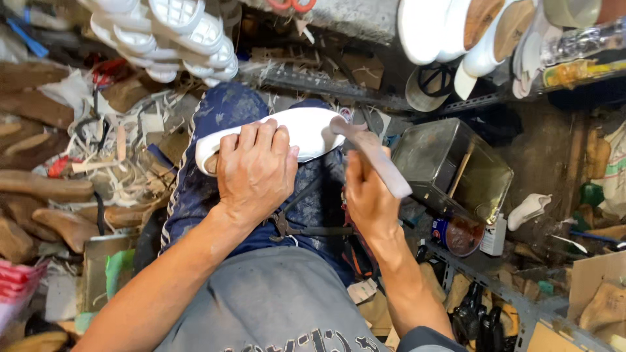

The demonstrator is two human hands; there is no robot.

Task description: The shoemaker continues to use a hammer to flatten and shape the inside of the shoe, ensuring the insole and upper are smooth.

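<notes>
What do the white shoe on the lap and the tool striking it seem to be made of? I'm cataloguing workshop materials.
White slip-on shoe: looks like smooth leather or synthetic, with a matte, even sheen; which one cannot be told. Grey hammer-like tool: looks like dull worn metal, grey and unpolished; its grip is hidden in the right hand. The left hand presses the shoe down.
</notes>
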